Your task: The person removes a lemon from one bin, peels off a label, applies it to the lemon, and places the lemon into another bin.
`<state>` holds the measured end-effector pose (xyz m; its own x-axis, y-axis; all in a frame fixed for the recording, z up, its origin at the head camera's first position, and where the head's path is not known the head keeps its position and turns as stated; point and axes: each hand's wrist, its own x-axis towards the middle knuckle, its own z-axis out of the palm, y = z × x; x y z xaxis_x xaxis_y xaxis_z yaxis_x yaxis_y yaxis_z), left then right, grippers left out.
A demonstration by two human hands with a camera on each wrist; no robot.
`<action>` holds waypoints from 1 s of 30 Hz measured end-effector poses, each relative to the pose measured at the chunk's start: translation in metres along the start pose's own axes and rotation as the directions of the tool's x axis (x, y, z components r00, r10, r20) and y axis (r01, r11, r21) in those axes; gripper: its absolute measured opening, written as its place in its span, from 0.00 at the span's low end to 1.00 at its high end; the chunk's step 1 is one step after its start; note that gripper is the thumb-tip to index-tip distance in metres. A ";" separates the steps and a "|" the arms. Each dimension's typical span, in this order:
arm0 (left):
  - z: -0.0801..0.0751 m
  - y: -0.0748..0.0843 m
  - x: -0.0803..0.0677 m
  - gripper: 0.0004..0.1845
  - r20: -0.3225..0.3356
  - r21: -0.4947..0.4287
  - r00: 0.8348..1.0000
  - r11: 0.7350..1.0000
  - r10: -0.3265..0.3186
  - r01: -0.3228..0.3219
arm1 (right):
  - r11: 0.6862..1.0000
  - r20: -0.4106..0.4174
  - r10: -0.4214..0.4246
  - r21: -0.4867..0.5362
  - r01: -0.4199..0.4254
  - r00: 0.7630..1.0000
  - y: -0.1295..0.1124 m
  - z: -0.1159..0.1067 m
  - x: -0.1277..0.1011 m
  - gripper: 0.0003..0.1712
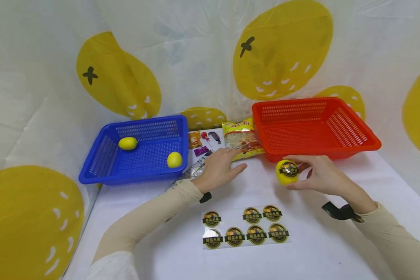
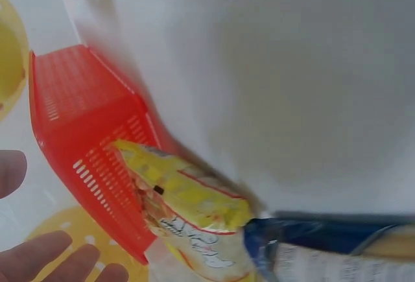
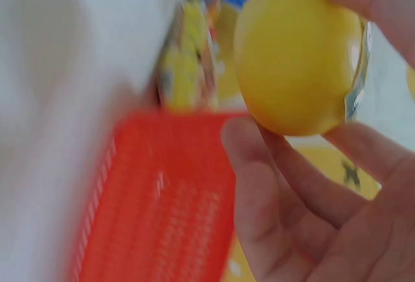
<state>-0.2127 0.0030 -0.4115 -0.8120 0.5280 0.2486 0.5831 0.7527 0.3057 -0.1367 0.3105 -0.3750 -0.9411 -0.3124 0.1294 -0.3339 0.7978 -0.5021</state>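
Note:
My right hand (image 1: 313, 173) holds a yellow lemon (image 1: 287, 171) with a round dark sticker on it, just in front of the red basket (image 1: 350, 146). In the right wrist view the fingers (image 3: 292, 185) curl round the lemon (image 3: 298, 55). My left hand (image 1: 222, 167) rests flat on the white table with its fingers straight, beside a yellow snack bag (image 1: 242, 140) and over a silver wrapper (image 1: 192, 173). In the left wrist view the fingertips (image 2: 52, 259) show near the snack bag (image 2: 188, 207) and the red basket (image 2: 84, 120).
A blue basket (image 1: 101, 173) at the left holds two lemons (image 1: 127, 143), (image 1: 174, 159). A sheet of round stickers (image 1: 245, 229) lies on the table near me. Small candies (image 1: 203, 142) sit between the baskets. A lemon-print cloth hangs behind.

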 end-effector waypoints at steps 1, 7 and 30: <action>0.001 0.001 0.004 0.31 -0.002 0.003 1.000 1.000 0.003 -0.003 | 1.000 -0.007 0.006 0.000 -0.006 1.000 0.004 -0.007 -0.003 0.41; 0.005 0.008 0.027 0.34 0.011 0.024 1.000 1.000 0.009 -0.009 | 0.997 0.006 0.077 -0.014 -0.077 0.997 0.028 -0.049 -0.005 0.40; 0.035 0.045 0.068 0.35 0.006 0.026 0.999 0.999 -0.035 0.034 | 0.970 0.183 0.243 -0.032 -0.241 0.953 0.110 -0.109 0.091 0.40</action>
<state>-0.2427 0.0867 -0.4126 -0.8318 0.5041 0.2324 0.5539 0.7805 0.2898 -0.2645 0.4259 -0.3249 -0.9678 -0.1981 -0.1554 -0.0984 0.8658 -0.4907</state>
